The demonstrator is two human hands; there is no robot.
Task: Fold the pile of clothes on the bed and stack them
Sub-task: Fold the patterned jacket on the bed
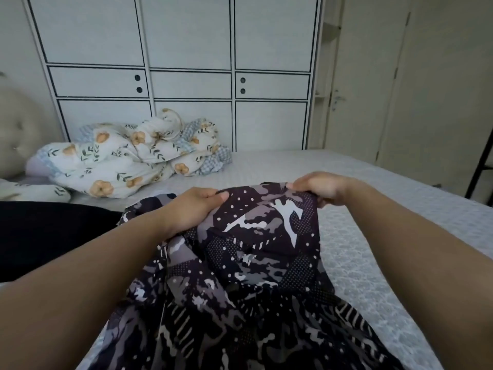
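Both hands grip one camouflage garment (248,263): the left hand (197,206) and right hand (320,186) pinch its far edge. Dark purple-grey with white dots, it lies on the bed (373,236). Beyond: one floral duvet (128,156), one wardrobe (186,62).

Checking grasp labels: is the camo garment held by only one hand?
No, both the left hand and the right hand grip the far edge of the camo garment.

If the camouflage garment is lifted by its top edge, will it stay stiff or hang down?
The camouflage garment probably hangs limp: it already wrinkles between the left hand and right hand gripping it. It looks thin, so likely light. Its smooth fabric may slide on the bed.
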